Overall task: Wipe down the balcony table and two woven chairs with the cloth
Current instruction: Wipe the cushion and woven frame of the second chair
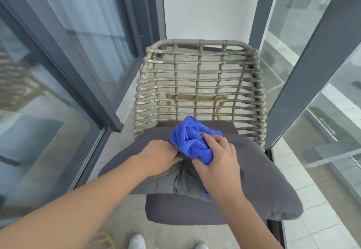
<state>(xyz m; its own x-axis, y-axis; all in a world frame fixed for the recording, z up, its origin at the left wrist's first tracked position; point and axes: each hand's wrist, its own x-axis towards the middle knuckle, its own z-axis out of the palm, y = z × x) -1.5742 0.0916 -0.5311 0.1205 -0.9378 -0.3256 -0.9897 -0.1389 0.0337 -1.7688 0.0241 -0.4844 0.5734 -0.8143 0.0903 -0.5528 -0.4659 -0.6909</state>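
A woven chair (199, 80) with a tan rope back stands in front of me. Two dark grey cushions lie on its seat, the upper cushion (259, 172) on top of the lower one. A crumpled blue cloth (191, 137) sits on the upper cushion near the chair back. My right hand (218, 161) grips the cloth from the right, fingers curled into its folds. My left hand (160, 153) rests on the cushion just left of the cloth, its fingertips hidden in a fold of the fabric. The table is out of view.
A sliding glass door with a dark frame (64, 69) runs along the left. A glass balustrade with a dark post (304, 69) closes the right side. A white wall (211, 6) stands behind the chair. My shoes (136, 242) show on the concrete floor below.
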